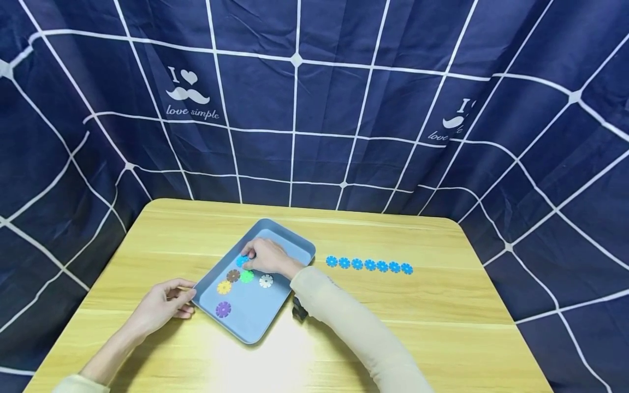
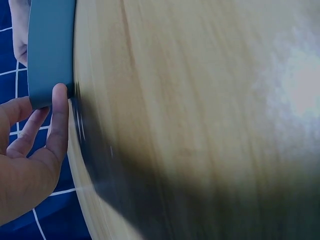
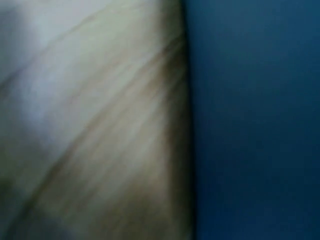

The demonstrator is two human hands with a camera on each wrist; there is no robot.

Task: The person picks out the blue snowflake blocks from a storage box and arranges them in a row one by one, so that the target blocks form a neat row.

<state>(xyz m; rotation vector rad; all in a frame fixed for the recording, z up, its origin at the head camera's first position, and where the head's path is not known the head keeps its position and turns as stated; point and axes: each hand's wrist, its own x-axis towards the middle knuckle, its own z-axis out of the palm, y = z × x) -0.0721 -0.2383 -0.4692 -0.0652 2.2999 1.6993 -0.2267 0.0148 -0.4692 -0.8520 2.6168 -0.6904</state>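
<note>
A blue-grey rectangular tray (image 1: 241,322) lies at a slant on the table. My left hand (image 1: 164,305) holds its left corner; in the left wrist view, the left hand's fingers (image 2: 60,115) touch the tray's end wall (image 2: 52,50). Inside the tray, the thumb and forefinger of my right hand (image 1: 267,255) pinch a blue notched plastic disc (image 1: 242,261), partly covered by the fingers. Close by lie brown (image 1: 233,276), green (image 1: 247,277), yellow (image 1: 224,287), white (image 1: 266,281) and purple discs (image 1: 223,309). The right wrist view catches only blurred tray wall (image 3: 255,120) and tabletop.
Right of the tray, several blue discs (image 1: 370,265) form a row on the wooden table (image 1: 417,322). A small black object (image 1: 298,310) shows under the right forearm. Dark blue curtain (image 1: 319,98) with white lines surrounds the table's back and sides.
</note>
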